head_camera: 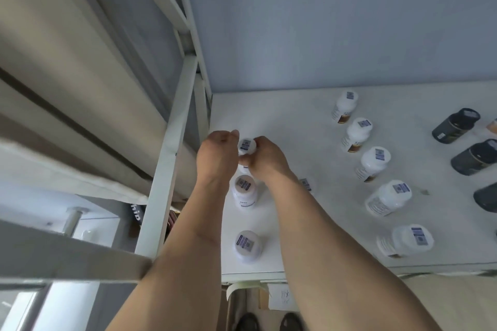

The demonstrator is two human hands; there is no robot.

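Note:
A small white bottle point(247, 146) with a barcode sticker on its cap stands upright near the back left corner of a white shelf point(282, 115). My left hand point(217, 156) curls round its left side and my right hand point(265, 157) grips its right side, so both hold it between them. Only the cap and a sliver of the body show between my fingers. Two more white bottles point(244, 192) point(248, 246) stand in a line in front of it, toward me.
A diagonal row of several white bottles point(372, 162) runs across the shelf's right half. Dark bottles point(455, 125) lie at the far right edge. A grey metal rack post point(172, 147) rises left of my left hand. My shoes point(269, 322) show below the shelf's front edge.

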